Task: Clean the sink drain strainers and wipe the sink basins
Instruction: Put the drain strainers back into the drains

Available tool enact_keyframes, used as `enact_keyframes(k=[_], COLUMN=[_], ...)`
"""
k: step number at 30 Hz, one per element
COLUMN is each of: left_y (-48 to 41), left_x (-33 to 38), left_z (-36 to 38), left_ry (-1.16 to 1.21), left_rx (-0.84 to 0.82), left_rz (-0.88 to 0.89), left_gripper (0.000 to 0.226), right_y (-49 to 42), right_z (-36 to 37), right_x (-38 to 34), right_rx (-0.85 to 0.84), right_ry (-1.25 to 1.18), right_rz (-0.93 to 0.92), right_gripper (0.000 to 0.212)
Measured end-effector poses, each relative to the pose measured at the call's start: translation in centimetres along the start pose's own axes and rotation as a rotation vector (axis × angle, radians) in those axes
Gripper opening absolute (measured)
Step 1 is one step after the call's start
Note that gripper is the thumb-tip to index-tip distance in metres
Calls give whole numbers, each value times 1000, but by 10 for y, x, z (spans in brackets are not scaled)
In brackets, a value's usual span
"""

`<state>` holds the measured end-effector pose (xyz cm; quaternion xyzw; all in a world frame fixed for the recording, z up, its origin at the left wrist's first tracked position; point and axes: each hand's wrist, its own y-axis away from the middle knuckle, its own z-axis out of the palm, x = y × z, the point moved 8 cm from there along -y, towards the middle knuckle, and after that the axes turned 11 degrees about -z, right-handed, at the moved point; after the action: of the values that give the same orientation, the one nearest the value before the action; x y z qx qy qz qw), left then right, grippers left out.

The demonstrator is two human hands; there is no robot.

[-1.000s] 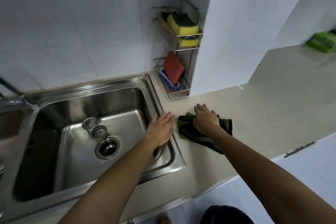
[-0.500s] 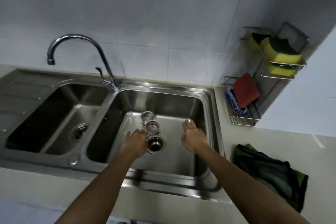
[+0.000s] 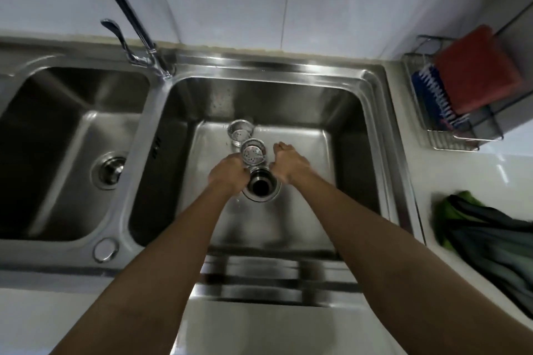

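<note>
Strainers come first: two perforated metal cups stand on the floor of the right basin (image 3: 288,101). The near strainer (image 3: 253,153) is just behind the open drain (image 3: 261,186), and the far strainer (image 3: 240,132) is right behind that, close enough that I cannot tell whether they touch.

The left hand (image 3: 229,173) is curled at the near strainer's left side; whether it grips the rim or only rests against it I cannot tell. The right hand (image 3: 290,166) is just right of the cup, fingers bent loosely downward, holding nothing.

The main hazard is probably the uncovered drain beside both hands: a loose one-sided hold on wet steel could let the cup slip, and any scraps shaken out would likely fall straight down the pipe. Lifting the near cup carelessly may also knock over the far one.

The left basin (image 3: 57,138) has its plug in. The cloth (image 3: 484,233) lies on the tabletop (image 3: 461,176), well apart.
</note>
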<state>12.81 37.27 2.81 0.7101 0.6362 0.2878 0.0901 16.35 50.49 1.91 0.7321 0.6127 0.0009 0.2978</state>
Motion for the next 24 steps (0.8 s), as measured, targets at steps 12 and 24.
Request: enact_keyframes(k=[12,24], left_y=[-61,-34], left_x=[-19,-39], left_z=[36,43], left_ry=[383,741], left_rx=[-108,-107], left_rz=[-138,-335], left_gripper=[36,31], right_y=[-57,-21], right_z=[39,38], right_x=[14,16], right_rx=[102,147], right_ry=[-269,-663], right_rz=[65,201], right_gripper=[43,25])
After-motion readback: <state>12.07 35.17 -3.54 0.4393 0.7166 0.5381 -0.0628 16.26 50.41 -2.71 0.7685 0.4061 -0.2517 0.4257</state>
